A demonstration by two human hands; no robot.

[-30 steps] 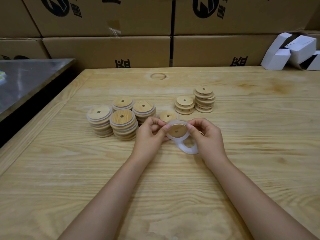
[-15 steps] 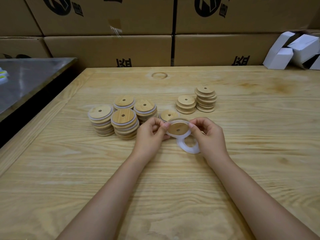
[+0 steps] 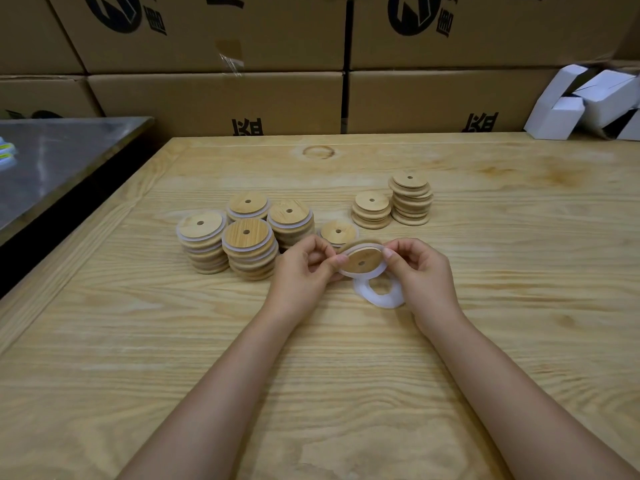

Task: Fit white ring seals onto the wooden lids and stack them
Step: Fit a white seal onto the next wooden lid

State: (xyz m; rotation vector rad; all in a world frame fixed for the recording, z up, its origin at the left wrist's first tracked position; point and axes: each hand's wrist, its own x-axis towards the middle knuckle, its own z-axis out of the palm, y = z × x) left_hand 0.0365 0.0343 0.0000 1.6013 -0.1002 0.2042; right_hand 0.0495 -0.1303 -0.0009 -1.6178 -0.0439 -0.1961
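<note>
Wooden lid (image 3: pixel 362 259) w/ center hole was held just above the table (image 3: pixel 346 393), tilted, between both hands. Left hand (image 3: pixel 304 271) fingers (image 3: pixel 337 260) curled closed, tips pinching lid's left edge; right hand (image 3: pixel 420 271) fingers (image 3: pixel 389 252) likewise pinched its right edge. A white ring seal (image 3: pixel 346 271) sat around the lid's rim, approx. fitted; can't tell if fully seated. Loose white rings (image 3: pixel 375 297) lay on table just below lid, partly under right hand; count unclear.

Counts: 4 stacks of sealed lids (image 3: pixel 249 247) at left, touching each other; 1 low lid pile w/ seal (image 3: pixel 337 232) just behind the hands; 2 stacks of bare lids (image 3: pixel 410 199) at right, side by side. 7 piles total.

Cardboard boxes (image 3: pixel 214 98) behind the table carried black print, partly cut off & not legible. White cartons (image 3: pixel 585 102) at far right corner, no. unclear. Metal surface (image 3: pixel 52 161) at left.
</note>
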